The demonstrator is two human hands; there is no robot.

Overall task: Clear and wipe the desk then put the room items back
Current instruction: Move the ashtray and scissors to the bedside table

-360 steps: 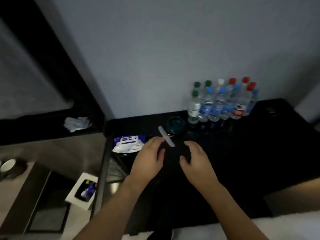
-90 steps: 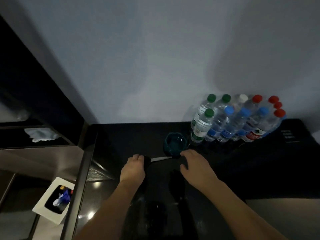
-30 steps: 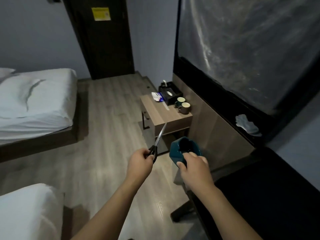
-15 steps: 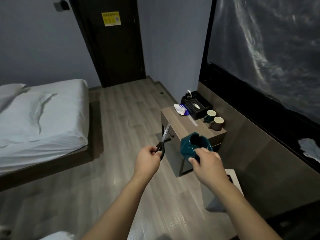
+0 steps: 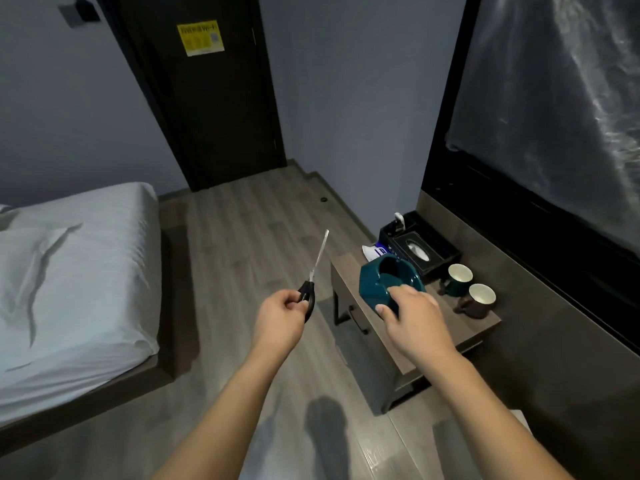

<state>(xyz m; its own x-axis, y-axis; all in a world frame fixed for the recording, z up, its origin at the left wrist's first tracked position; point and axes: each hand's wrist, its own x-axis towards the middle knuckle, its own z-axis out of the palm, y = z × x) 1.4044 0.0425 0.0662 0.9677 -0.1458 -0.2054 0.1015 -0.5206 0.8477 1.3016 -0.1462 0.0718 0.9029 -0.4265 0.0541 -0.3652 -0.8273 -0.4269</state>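
My left hand (image 5: 280, 315) grips the black handles of a pair of scissors (image 5: 313, 276), blades pointing up and away over the floor. My right hand (image 5: 414, 318) holds a dark teal ashtray (image 5: 386, 280) by its rim, tilted, above the near end of a small wooden side table (image 5: 479, 332). On that table stand two mugs (image 5: 459, 276) (image 5: 479, 298), a black tissue box (image 5: 420, 251) in a black tray, and a white-and-blue wet-wipe pack (image 5: 374, 251).
A bed (image 5: 69, 271) with white sheets fills the left. Wooden floor (image 5: 242, 237) runs to a dark door (image 5: 207, 91) at the back. A dark wall panel with a plastic-covered screen (image 5: 554, 116) lines the right side.
I have turned from the black desk and walked toward the side table. Both hands carried the scissors and ashtray along; the table is now closer, under the ashtray.
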